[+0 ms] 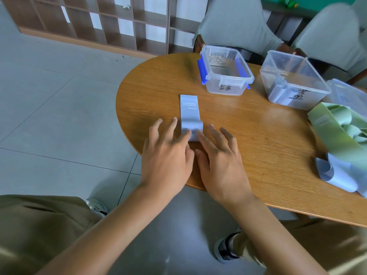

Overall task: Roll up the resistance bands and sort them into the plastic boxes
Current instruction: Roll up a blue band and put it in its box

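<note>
Grey floor tiles (49,108) are filling the left side of the head view, with a brown wooden lattice shelf unit (95,22) standing along the far wall. Moving right, a rounded wooden table (248,139) is carrying everything else. Near its left edge, a pale blue flat resistance band (190,114) is lying lengthwise away from the person, its near end curling up into the start of a roll. The left hand (168,155) is resting with spread, fairly straight fingers, its index fingertip pressing on the curled near end of the band. The right hand (220,157) is lying just beside it, fingers likewise extended, its index finger touching the same curled end; neither hand is wrapping around the band.

Behind the band, a clear plastic box with blue clip latches (224,70) is sitting with a handwritten label on its front wall. Further right, a second clear plastic box without latches (292,78) is holding pale rolled bands and is also bearing a handwritten label. Just beyond it, a clear plastic lid (345,92) is lying on the table. At the right edge, a loose heap of light green resistance bands (341,126) is piling over several more pale blue bands (333,171). Two grey-covered chairs (238,22) are standing behind the table.
</note>
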Action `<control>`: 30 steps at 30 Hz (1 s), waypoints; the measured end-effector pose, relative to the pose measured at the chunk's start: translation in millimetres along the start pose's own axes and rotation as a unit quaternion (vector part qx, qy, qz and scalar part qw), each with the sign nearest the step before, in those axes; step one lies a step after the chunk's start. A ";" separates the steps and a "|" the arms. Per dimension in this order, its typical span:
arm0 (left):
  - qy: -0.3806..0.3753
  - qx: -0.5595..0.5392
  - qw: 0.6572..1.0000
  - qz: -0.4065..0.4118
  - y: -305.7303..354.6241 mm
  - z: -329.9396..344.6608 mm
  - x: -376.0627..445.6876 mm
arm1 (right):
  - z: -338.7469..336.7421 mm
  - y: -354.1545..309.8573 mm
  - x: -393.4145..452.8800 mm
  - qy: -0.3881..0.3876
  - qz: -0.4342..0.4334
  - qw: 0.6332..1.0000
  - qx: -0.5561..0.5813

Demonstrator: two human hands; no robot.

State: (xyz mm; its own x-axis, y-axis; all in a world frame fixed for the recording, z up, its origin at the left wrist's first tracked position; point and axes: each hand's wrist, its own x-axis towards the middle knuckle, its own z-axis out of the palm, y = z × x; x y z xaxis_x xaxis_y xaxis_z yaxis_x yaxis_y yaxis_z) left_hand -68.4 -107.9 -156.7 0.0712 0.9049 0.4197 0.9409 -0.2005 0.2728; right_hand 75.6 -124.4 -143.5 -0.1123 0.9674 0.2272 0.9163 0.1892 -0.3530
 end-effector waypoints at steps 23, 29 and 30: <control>-0.014 0.023 0.999 0.020 -0.8 2.5 10.9 | -2.1 2.7 48.0 -0.094 0.016 0.991 -0.089; -0.029 0.014 0.999 0.002 -0.1 0.9 22.2 | 4.9 -1.2 33.7 0.067 -0.048 0.997 -0.009; -0.032 0.010 0.999 0.000 -0.4 0.4 24.6 | 5.7 -1.3 30.2 0.084 -0.060 0.995 0.008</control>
State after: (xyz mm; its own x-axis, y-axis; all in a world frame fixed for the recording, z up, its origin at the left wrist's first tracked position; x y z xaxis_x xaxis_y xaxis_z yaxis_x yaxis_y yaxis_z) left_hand -66.9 -85.4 -146.9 0.0907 0.9272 0.3634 0.9474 -0.1928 0.2554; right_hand 68.8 -94.5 -141.3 -0.1534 0.8960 0.4168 0.8941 0.3055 -0.3276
